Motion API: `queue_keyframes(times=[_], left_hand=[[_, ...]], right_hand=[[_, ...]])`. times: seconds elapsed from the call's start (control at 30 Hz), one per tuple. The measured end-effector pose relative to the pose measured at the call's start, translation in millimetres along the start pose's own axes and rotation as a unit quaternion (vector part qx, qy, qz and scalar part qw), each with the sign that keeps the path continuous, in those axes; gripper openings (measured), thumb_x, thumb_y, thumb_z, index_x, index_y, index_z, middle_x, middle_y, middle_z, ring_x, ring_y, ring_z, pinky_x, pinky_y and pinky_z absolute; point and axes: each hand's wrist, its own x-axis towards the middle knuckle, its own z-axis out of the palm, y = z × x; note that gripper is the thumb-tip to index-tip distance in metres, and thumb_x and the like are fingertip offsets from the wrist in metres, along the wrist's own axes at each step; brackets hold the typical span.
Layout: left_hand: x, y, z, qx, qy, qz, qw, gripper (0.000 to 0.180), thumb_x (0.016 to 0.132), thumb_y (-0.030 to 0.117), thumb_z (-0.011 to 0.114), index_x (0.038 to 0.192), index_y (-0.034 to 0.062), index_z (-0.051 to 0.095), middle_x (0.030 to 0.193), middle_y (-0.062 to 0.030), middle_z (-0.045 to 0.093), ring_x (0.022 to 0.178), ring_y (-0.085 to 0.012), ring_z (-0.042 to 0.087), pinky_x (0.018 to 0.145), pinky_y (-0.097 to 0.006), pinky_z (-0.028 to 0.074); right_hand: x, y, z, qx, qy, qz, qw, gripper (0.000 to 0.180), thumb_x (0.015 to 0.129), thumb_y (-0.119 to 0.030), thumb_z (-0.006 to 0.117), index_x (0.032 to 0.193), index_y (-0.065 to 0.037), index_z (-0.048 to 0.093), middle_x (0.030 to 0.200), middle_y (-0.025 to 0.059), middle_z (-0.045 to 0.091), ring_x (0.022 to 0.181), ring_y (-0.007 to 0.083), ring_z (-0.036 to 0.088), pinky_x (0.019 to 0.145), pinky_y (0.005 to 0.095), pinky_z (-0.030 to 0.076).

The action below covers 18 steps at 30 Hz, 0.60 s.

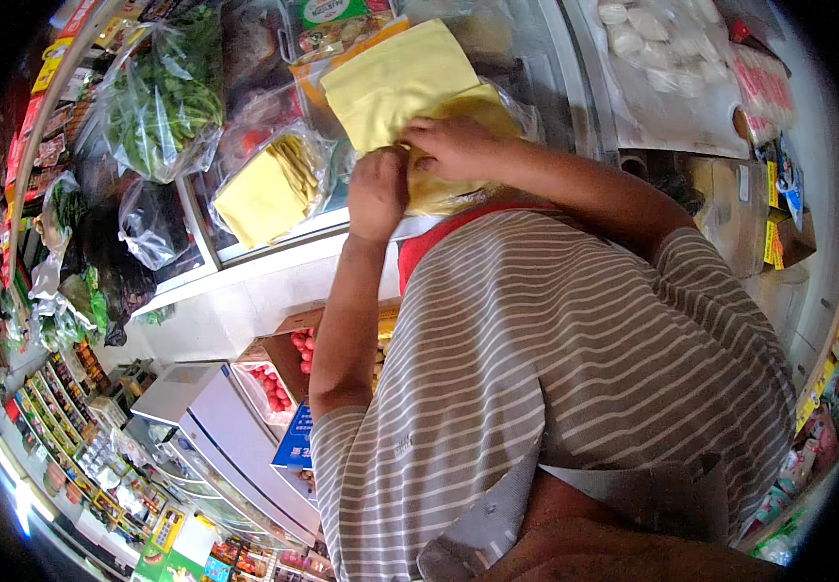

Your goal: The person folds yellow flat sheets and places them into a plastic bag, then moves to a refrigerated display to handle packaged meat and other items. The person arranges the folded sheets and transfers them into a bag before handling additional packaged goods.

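Observation:
Thin, soft yellow sheets [402, 76] lie stacked on the glass-topped chest, close in front of my body. The upper sheet is turned askew over those below. My left hand [378, 192] is closed at the near edge of the sheets, its fingers bent inward. Right beside it, my right hand [453, 147] rests on the stack with its fingers curled and pinching the sheet edge. The two hands almost touch, and their fingertips partly hide the edge between them. To the left, more folded yellow sheets [269, 194] stick out of a clear plastic bag.
A clear bag of leafy greens [167, 107] lies at the far left, with a crumpled clear bag [152, 228] nearer. White rounded items in plastic [657, 44] sit at the right. The chest's pale frame [283, 241] runs along my front. Below stand boxes of red produce [269, 388].

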Motion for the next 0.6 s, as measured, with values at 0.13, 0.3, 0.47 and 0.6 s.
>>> queue_keyframes(times=[0.13,0.3,0.47,0.6], left_hand=[[-7,17,-15,-0.159,0.09,-0.218,0.959,0.049,0.081,0.014,0.082,0.123,0.0006,0.06,0.109,-0.0105,0.069,0.1,-0.023,0.066,0.091,-0.036,0.051],[-5,8,-53,-0.356,0.157,-0.278,0.878,0.012,0.089,0.0,0.071,0.1,-0.0018,0.07,0.1,-0.0064,0.069,0.092,-0.014,0.062,0.082,-0.026,0.048],[-18,1,-51,-0.116,0.068,-0.064,0.989,0.029,0.085,-0.006,0.064,0.112,0.0037,0.068,0.114,-0.0136,0.07,0.111,-0.0312,0.065,0.098,-0.04,0.05],[-73,-20,4,-0.058,-0.072,-0.252,0.963,0.028,0.091,0.008,0.06,0.118,0.007,0.066,0.114,-0.0201,0.068,0.103,-0.0395,0.065,0.087,-0.046,0.053]], right_hand=[[22,-34,-54,0.047,-0.005,0.029,0.998,0.038,0.077,0.002,0.057,0.111,-0.011,0.07,0.105,0.0184,0.07,0.103,0.0353,0.066,0.089,0.0426,0.051],[27,-45,-112,0.094,0.077,-0.09,0.988,0.026,0.087,-0.003,0.062,0.113,-0.006,0.068,0.102,0.0117,0.071,0.096,0.0235,0.067,0.087,0.0324,0.051],[-18,-5,-79,0.14,0.036,0.093,0.985,0.027,0.095,-0.025,0.065,0.113,-0.004,0.067,0.095,0.014,0.071,0.087,0.0269,0.069,0.081,0.0348,0.053],[-28,40,-23,0.057,-0.047,0.161,0.984,0.034,0.097,-0.035,0.062,0.108,-0.003,0.068,0.088,0.0169,0.07,0.08,0.0289,0.068,0.076,0.0397,0.053]])
